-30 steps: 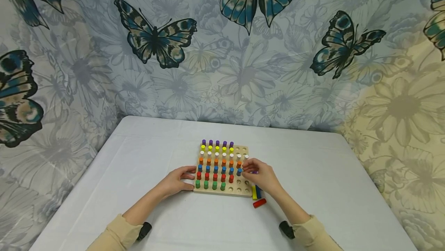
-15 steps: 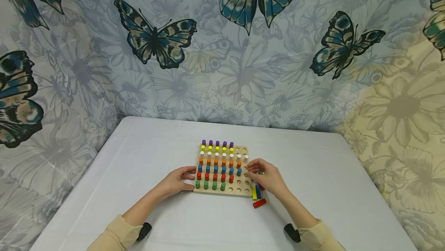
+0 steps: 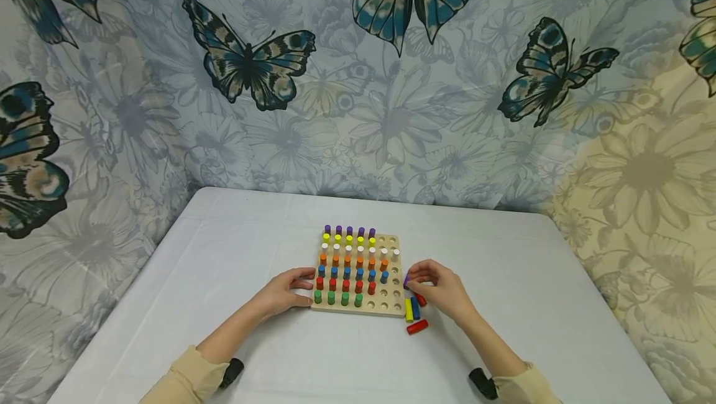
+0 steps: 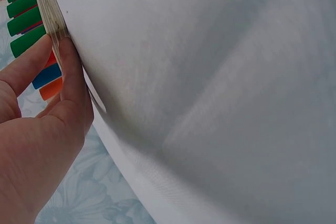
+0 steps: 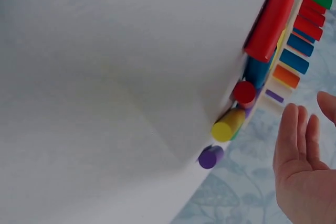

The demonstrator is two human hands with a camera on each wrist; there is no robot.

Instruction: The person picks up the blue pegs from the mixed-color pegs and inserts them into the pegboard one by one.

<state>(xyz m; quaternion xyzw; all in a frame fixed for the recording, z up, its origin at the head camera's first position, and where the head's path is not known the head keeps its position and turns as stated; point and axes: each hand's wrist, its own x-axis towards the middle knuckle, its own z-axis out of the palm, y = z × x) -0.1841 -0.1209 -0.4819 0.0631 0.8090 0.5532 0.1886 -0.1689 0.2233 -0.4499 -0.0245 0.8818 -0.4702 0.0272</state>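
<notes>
A wooden pegboard [image 3: 377, 297] lies on the table, with purple, yellow, white, orange, blue, red and green pegs standing in rows. Bare holes show along its right side. My left hand [image 3: 281, 292] holds the board's left edge; in the left wrist view the thumb and fingers [image 4: 71, 72] pinch that edge beside the green pegs [image 4: 30, 39]. My right hand [image 3: 442, 289] is over the loose pegs just right of the board, its fingertips near a purple peg [image 3: 406, 281]. In the right wrist view its fingers are extended, the thumb apart, nothing visible between them.
Loose pegs lie along the board's right edge: yellow [image 3: 409, 311], blue [image 3: 415, 309] and red [image 3: 417, 327]. Another yellow peg [image 5: 224, 128] and a purple one [image 5: 211, 157] show in the right wrist view. Butterfly-patterned cloth [image 3: 391, 130] hangs behind the white table [image 3: 235, 230].
My right hand has moved right, from the blue row at the board's right side to the loose pegs, uncovering holes there. The left hand and the board stay put.
</notes>
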